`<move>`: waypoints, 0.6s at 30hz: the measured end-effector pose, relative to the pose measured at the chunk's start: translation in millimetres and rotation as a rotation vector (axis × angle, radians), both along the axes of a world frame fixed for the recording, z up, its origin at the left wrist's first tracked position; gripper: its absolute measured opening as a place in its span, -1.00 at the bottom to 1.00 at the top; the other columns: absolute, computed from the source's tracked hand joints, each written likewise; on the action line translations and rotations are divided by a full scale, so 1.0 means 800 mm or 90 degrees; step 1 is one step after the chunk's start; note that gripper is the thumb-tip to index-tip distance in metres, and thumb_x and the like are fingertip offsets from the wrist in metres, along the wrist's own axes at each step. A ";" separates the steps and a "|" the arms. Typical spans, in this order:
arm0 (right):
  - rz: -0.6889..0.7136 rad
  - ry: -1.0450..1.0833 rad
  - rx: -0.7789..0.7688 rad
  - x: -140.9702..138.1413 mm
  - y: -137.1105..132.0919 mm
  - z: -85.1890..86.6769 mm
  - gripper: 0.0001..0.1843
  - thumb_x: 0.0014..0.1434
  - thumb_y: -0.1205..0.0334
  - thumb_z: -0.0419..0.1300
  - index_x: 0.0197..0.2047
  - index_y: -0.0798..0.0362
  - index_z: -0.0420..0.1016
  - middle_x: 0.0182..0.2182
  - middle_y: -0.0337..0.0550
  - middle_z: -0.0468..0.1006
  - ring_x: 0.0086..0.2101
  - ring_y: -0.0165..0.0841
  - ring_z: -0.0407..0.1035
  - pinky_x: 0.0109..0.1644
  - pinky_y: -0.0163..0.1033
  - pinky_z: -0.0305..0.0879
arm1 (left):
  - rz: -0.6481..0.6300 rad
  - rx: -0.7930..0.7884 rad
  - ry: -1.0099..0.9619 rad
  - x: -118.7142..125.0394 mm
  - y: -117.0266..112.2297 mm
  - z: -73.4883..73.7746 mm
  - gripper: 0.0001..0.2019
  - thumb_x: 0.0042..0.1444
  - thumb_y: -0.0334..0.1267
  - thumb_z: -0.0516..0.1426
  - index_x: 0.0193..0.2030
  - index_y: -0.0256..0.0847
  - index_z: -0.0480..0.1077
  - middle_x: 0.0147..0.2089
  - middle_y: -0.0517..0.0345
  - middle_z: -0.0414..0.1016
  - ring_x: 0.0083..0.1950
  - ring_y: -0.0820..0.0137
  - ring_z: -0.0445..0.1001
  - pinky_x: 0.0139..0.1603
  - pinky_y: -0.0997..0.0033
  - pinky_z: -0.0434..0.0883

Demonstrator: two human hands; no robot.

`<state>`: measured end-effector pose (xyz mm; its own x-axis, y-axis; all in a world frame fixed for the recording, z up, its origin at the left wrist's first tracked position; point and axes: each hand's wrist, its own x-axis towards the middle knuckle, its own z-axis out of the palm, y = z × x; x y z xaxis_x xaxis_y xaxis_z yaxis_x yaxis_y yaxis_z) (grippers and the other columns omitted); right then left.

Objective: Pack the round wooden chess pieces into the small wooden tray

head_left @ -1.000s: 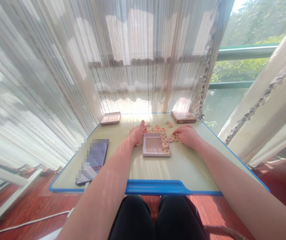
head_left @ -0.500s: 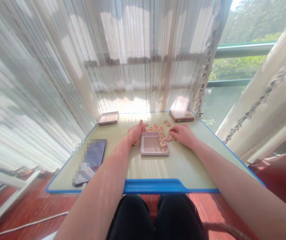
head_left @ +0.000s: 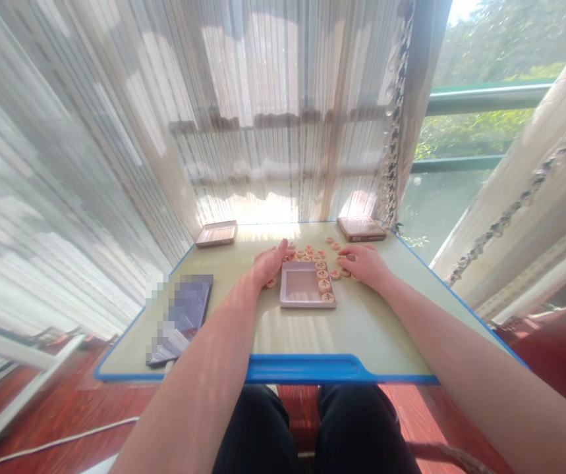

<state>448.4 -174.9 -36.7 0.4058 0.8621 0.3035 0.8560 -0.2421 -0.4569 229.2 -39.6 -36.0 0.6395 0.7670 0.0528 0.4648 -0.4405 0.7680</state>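
The open left hand (head_left: 269, 263) rests at the left side of the tray (head_left: 307, 305), maybe to steady it. At the tray's right, the right hand (head_left: 366, 264) curls over round pieces (head_left: 335, 274); I cannot tell if it holds one.

hard daylight pours through the sheer curtain (head_left: 263, 131) behind the table (head_left: 362, 329), burning to white glare just above the table's far edge. faint striped shadows cross the tabletop. lines bow and stretch out to either side of the table. a pixelated patch (head_left: 181, 316) blurs the table's left part; the pieces (head_left: 312, 253) at its middle look soft.
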 end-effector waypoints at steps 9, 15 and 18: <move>0.010 -0.017 0.014 0.006 0.006 -0.004 -0.74 0.04 0.15 0.24 -0.20 0.06 0.60 -0.29 -0.13 0.64 -0.09 -0.17 0.37 0.02 -0.15 0.25 | 0.044 0.001 -0.001 0.000 -0.011 0.009 -0.29 0.17 0.26 -0.30 -0.07 -0.08 0.54 0.19 0.07 0.43 0.37 0.06 0.13 0.39 0.07 -0.07; 0.023 -0.012 0.045 0.003 0.003 0.002 -0.78 0.03 0.22 0.25 -0.22 0.03 0.60 -0.28 -0.15 0.64 -0.13 -0.21 0.39 -0.02 -0.18 0.28 | 0.046 -0.007 0.007 0.000 -0.013 0.011 -0.30 0.17 0.25 -0.28 -0.05 -0.11 0.52 0.14 0.00 0.47 0.38 0.07 0.11 0.40 0.06 -0.11; 0.023 -0.020 0.039 0.002 0.001 0.004 -0.79 0.04 0.24 0.24 -0.22 0.05 0.60 -0.30 -0.12 0.64 -0.13 -0.19 0.37 -0.01 -0.16 0.28 | 0.042 -0.001 0.014 0.000 -0.012 0.010 -0.29 0.17 0.24 -0.30 -0.02 -0.13 0.51 0.15 -0.02 0.46 0.39 0.08 0.08 0.41 0.05 -0.14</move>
